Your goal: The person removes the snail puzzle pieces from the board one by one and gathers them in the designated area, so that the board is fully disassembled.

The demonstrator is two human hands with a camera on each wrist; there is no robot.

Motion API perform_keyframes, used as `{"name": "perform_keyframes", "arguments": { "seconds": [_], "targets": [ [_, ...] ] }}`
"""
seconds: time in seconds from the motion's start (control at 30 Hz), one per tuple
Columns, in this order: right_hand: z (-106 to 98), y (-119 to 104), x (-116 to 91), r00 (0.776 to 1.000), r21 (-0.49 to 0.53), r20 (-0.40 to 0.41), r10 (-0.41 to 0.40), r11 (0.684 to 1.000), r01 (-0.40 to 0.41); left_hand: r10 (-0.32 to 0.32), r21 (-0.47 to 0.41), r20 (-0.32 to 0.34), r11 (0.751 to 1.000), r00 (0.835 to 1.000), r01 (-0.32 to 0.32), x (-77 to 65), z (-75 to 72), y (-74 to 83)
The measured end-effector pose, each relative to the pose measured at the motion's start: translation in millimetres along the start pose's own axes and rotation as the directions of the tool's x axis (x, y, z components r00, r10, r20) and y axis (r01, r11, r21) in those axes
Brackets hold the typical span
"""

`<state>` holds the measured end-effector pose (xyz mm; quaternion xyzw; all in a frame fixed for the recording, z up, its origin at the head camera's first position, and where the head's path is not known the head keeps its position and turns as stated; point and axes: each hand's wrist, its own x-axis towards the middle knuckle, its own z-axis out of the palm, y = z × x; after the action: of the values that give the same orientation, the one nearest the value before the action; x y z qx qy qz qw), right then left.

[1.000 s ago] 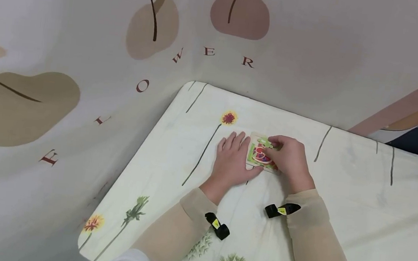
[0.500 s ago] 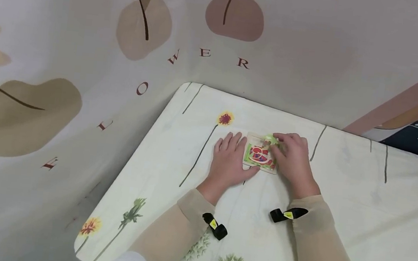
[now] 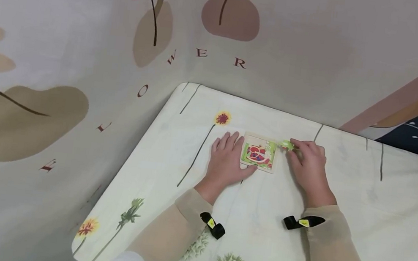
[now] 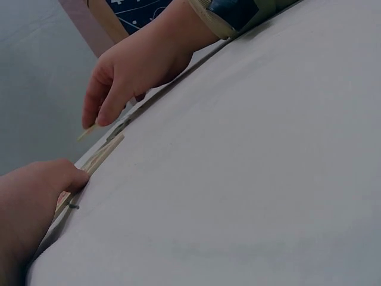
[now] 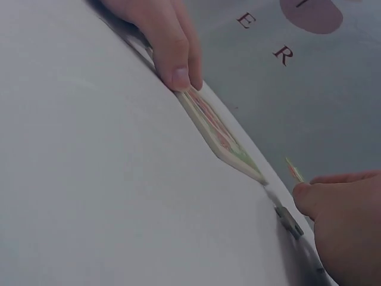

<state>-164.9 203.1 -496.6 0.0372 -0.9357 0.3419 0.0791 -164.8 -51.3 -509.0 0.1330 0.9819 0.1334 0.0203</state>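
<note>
Head view is showing me the puzzle (image 3: 259,153) lying flat on the flowered cloth (image 3: 357,214), and I am taking it as my landmark. My left hand (image 3: 226,160) is lying just left of the puzzle with fingers straight and relaxed, the thumb pressing along its near edge; the right wrist view is showing a fingertip (image 5: 180,76) touching the board's edge (image 5: 223,140). My right hand (image 3: 308,164) is sitting just right of the puzzle, thumb and forefinger pinching a green piece (image 3: 287,145). That piece is now hanging at the puzzle's far right corner, clear of the board; a second ago the same hand was covering the puzzle's right half with the piece over the picture, so I am reading this as the piece having been pulled off or not yet seated. Left wrist view is confirming it: the piece (image 4: 86,132) is tilting up in the right hand (image 4: 134,65), apart from the board (image 4: 101,156). The puzzle itself is staying where it was, steadied from the left.
</note>
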Motion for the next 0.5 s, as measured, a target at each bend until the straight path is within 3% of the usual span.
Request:
{"name": "perform_keyframes", "arguments": {
  "seconds": [0.5],
  "targets": [
    [-22.7,32.2,-21.2,0.998,-0.026,-0.054,0.027,0.999,-0.029,0.005,-0.016,-0.014,1.000,1.000,-0.005,0.5,2.0,-1.1]
  ]
}}
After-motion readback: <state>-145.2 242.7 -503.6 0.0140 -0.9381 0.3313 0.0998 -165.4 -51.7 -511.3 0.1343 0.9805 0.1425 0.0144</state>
